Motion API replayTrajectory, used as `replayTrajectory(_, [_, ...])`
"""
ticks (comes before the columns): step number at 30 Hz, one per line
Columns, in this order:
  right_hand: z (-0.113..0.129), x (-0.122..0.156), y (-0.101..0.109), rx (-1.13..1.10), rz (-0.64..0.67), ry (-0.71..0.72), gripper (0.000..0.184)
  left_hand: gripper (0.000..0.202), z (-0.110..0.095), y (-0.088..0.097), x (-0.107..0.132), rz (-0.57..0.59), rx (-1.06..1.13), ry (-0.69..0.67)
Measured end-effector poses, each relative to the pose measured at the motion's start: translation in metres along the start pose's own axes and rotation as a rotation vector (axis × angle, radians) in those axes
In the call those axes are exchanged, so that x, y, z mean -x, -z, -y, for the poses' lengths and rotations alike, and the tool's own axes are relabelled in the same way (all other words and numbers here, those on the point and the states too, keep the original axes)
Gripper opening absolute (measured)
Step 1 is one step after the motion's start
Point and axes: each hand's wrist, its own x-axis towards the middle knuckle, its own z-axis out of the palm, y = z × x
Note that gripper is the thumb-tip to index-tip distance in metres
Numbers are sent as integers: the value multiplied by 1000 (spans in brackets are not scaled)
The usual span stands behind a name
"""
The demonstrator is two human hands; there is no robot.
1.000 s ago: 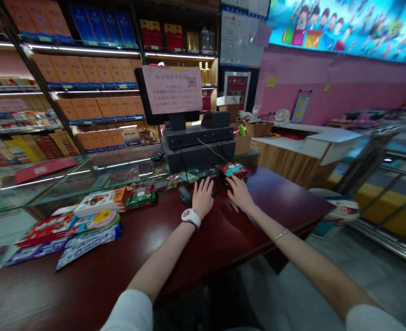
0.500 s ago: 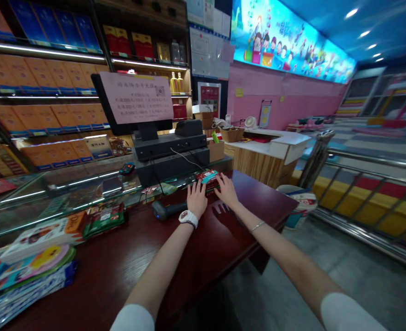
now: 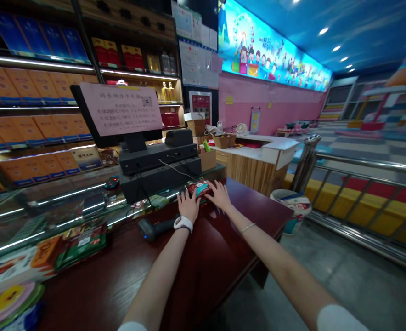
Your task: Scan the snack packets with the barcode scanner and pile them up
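the left hand [image 3: 188, 206] and the right hand [image 3: 219, 195] are both reaching out over a dark red wooden counter [image 3: 203, 243], with their fingers spread and their fingertips meeting a red foil packet [image 3: 198, 188] from either side. the hands are looking open, but i cannot tell whether they are really gripping the packet or only touching it. the packet is lying just in front of the black pos terminal [image 3: 158, 156], with its wrapper partly hidden by the fingers. a white wristwatch [image 3: 183, 224] is sitting on the left wrist, and a thin bracelet [image 3: 247, 228] is circling the right wrist.

a black barcode scanner [image 3: 151, 228] is lying on its side near the front of the pos terminal, just beside the left hand. a green snack packet [image 3: 81, 246] is lying on a pile of goods well to the left of the terminal. a pink printed sign [image 3: 118, 110] is standing on top of the terminal, and a cardboard box [image 3: 208, 159] is sitting just to its right.
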Motion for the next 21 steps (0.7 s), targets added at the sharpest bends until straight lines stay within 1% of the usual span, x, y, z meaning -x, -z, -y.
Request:
replayTrajectory(5, [-5, -5, -2, -51, 40, 34, 59, 53, -5, -6, -4, -5, -1, 13])
replayTrajectory(9, [-9, -7, -4, -126, 46, 29, 57, 52, -8, -8, -6, 1, 42, 48])
replayTrajectory(12, [-11, -8, -7, -180, 19, 43, 54, 50, -9, -11, -7, 9, 81, 61])
replayTrajectory(16, [-13, -9, -12, -232, -34, 103, 48, 48, -8, -14, -8, -8, 137, 79])
replayTrajectory(21, [-9, -4, -14, -267, -104, 106, 38, 48, -8, -11, -7, 8, 201, 94])
